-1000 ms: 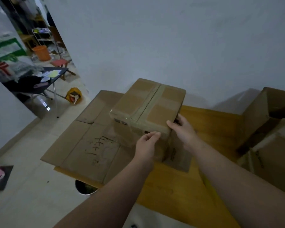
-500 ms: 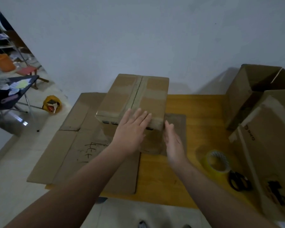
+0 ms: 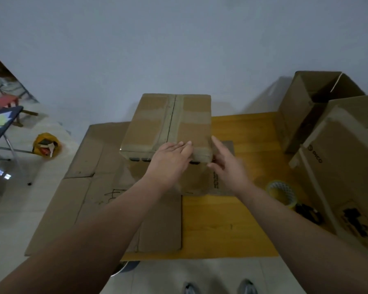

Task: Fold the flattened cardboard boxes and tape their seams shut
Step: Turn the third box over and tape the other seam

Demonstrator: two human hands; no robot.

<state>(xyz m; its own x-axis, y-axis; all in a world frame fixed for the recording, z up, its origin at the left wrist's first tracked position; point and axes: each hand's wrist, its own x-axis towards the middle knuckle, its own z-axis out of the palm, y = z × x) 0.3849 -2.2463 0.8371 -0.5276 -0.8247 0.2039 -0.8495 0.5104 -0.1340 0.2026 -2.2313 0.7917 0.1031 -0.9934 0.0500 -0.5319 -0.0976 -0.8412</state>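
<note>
Taped box (image 3: 168, 126) — both hands alongside

**Colours noted**

Sealed box (image 3: 168, 128): dull brown, with a paler tan tape band (image 3: 179, 119) down its middle. Flattened cardboard (image 3: 106, 181): same brown, with a dark pen scrawl. Table (image 3: 242, 132): orange-yellow wood grain. Tape roll (image 3: 282, 193) yellow; scissors (image 3: 308, 213) black. I read black print on the right-hand box (image 3: 338, 162).

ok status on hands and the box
Left hand open, flat on box top. Right hand open at box edge, contact unclear. Tape roll clear, right side.
</note>
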